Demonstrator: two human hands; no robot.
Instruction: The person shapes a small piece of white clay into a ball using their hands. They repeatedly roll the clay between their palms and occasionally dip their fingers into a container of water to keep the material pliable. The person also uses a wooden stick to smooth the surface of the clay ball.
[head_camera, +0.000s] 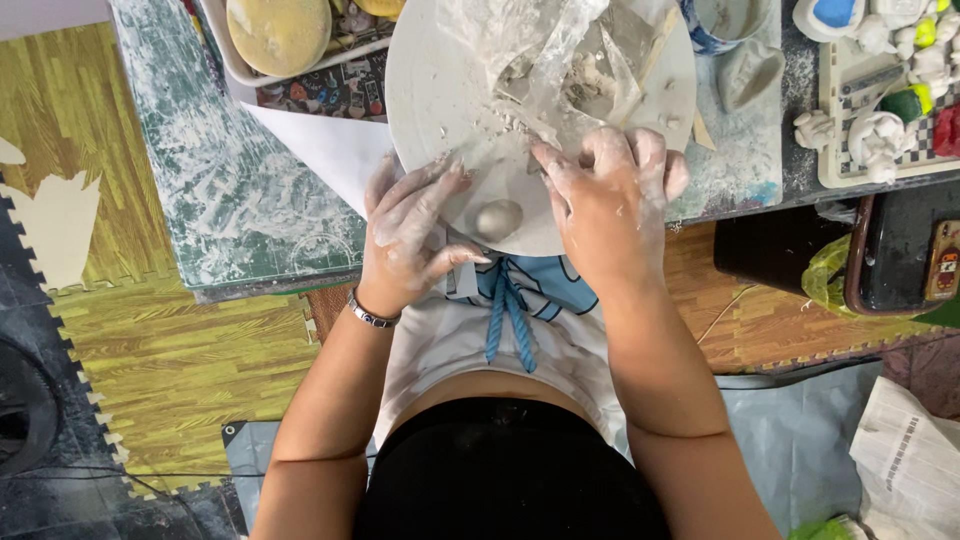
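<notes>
A round white board (430, 90) lies on the low table, smeared with clay. A small grey clay ball (498, 219) rests on its near edge between my two hands. My left hand (412, 235), coated in pale clay, lies flat on the board's near left rim with fingers spread, its thumb just below the ball. My right hand (610, 200) presses down on the board right of the ball, fingers curled over clay crumbs. A crumpled clear plastic sheet (560, 60) with clay lumps lies on the far part of the board.
A green cutting mat (230, 180) streaked white covers the table's left. A yellow disc (278, 32) sits in a tray at the back. Painted clay figures (880, 110) stand on a tray at right. A dark box (900, 255) and newspaper (910, 460) lie on the floor right.
</notes>
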